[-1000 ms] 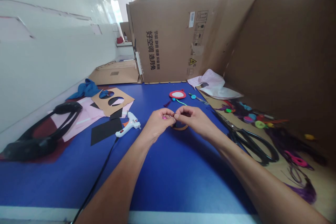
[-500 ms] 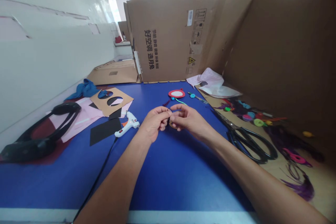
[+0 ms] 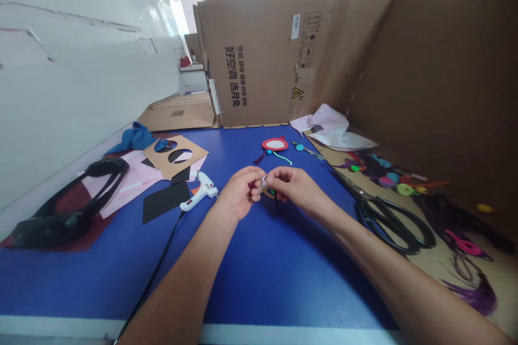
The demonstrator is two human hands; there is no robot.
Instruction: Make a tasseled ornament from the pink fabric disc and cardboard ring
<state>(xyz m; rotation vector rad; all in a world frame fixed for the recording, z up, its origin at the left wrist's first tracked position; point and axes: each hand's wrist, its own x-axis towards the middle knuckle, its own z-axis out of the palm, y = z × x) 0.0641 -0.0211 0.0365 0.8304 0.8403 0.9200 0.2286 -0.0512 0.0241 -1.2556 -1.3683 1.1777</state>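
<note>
My left hand [image 3: 241, 192] and my right hand [image 3: 292, 186] meet over the middle of the blue table [image 3: 251, 280], fingertips nearly touching. Between them is a small item [image 3: 264, 181] with a pale, shiny part, too small to name. The left fingers are pinched at its left side, with a bit of purple showing by them. Thumb and forefinger of the right hand close on its other side; a tan rounded edge and a dark strand show below. Just beyond lies a red oval piece with a white centre [image 3: 275, 144], with a blue bead, a purple tassel and a green cord.
Left are a white glue gun [image 3: 199, 194], black sheets [image 3: 165, 203], a cardboard piece with holes [image 3: 162, 164] and black headphones [image 3: 52, 229]. Large black scissors [image 3: 388, 221], colourful beads and purple tassels lie right. Cardboard walls [image 3: 267, 59] stand behind and to the right.
Both hands have shifted their fingers on the small item, and its pale part now shows between them. The dark strand has moved from between the hands to below the right fingers. The view has shifted slightly.
</note>
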